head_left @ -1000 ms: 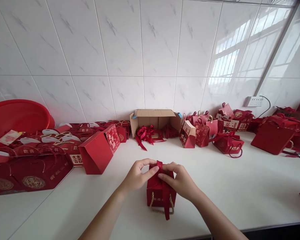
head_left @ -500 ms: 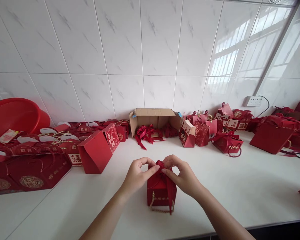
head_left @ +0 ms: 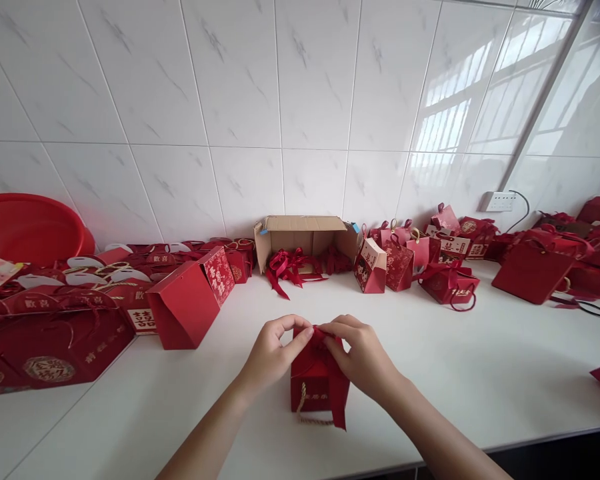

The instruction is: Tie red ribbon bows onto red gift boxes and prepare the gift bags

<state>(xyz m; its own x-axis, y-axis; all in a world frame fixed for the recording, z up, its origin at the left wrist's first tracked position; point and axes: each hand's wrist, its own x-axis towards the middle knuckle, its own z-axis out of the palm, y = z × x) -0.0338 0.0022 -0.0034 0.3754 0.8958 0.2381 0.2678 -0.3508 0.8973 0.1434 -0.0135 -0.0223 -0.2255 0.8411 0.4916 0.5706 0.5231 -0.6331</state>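
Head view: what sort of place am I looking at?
Probably an indoor packing workspace: red gift boxes stand along the white counter, and red ribbons spill from an open cardboard box.

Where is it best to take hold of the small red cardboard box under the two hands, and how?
Probably low on the red cardboard box, from left and right, since its boxy body stands upright. On top, the left hand and right hand hold the shiny red ribbon; the twisted beige rope handle hangs in front.
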